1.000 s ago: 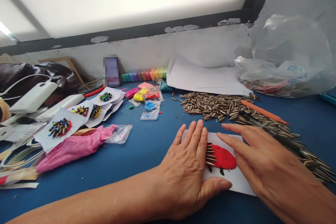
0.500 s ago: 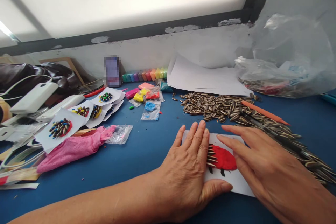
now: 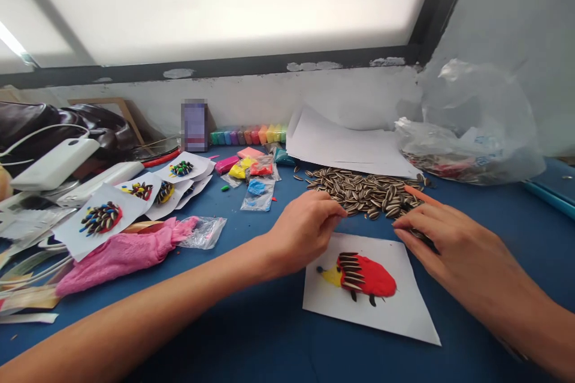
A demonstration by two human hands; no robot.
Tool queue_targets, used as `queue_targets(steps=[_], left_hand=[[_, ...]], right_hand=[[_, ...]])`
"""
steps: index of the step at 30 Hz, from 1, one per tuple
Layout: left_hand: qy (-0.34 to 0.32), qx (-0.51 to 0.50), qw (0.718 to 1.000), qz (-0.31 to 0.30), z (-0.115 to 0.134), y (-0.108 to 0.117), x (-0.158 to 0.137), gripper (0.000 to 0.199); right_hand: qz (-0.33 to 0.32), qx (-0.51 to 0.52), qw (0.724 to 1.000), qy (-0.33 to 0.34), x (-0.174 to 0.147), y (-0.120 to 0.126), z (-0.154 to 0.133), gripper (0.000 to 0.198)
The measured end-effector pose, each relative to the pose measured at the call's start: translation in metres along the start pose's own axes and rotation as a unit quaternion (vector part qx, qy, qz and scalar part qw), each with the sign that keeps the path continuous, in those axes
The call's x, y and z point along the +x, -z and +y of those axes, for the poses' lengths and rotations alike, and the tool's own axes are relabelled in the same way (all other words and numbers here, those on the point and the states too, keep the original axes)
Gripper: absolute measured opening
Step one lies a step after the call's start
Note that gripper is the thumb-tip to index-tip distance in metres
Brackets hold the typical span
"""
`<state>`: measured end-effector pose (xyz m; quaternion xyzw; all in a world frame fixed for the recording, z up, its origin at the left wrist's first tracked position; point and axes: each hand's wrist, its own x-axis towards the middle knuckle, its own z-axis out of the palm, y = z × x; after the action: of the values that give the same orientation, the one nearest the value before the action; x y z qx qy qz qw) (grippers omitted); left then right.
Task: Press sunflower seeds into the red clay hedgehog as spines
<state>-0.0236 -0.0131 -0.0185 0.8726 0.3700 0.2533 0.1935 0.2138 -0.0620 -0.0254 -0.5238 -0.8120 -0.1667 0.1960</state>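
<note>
On white paper is a hedgehog of clay with a red body and a yellow snout. Striped sunflower seeds stand in rows at the front of the body, and two dark feet show below. Above the paper, my left hand is closed, its fingers curled at the near edge of a sunflower seed pile; what they hold is hidden. My right hand reaches over the pile's right side, fingers stretched and a gap between them and the thumb.
An orange marker lies on the seeds. Behind are white sheets and a plastic bag. Bagged clay, a pink cloth, finished seed pictures, a phone and white power banks lie leftward.
My left hand has lifted off the paper and moved up to the seed pile, uncovering the hedgehog's snout and seeds. My right hand has shifted right, away from the red clay.
</note>
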Motion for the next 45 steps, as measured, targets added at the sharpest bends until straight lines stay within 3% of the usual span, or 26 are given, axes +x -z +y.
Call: queue_targets(steps=[5, 9, 15, 26, 32, 45], left_hand=[[0.018, 0.067, 0.997, -0.040, -0.010, -0.011, 0.028, 0.017], [0.028, 0.046, 0.998, -0.015, -0.019, -0.021, 0.038, 0.012], [0.041, 0.024, 0.999, 0.010, -0.024, -0.026, 0.042, 0.012], [0.030, 0.009, 0.998, 0.055, -0.028, -0.030, 0.036, 0.024], [0.030, -0.005, 0.997, 0.077, -0.028, -0.030, 0.034, 0.026], [0.010, -0.001, 0.998, 0.070, -0.030, -0.029, 0.034, 0.022]], right_hand=[[-0.026, 0.012, 1.000, 0.008, 0.016, -0.001, 0.001, 0.027], [-0.081, 0.036, 0.996, -0.005, 0.030, -0.001, -0.001, 0.023], [-0.107, 0.043, 0.993, 0.005, 0.050, -0.011, -0.006, 0.022], [-0.091, 0.027, 0.996, -0.004, 0.047, -0.022, -0.002, 0.020], [-0.087, 0.049, 0.995, 0.024, 0.052, -0.021, -0.014, 0.024], [-0.101, 0.035, 0.994, 0.025, 0.056, -0.029, -0.009, 0.019]])
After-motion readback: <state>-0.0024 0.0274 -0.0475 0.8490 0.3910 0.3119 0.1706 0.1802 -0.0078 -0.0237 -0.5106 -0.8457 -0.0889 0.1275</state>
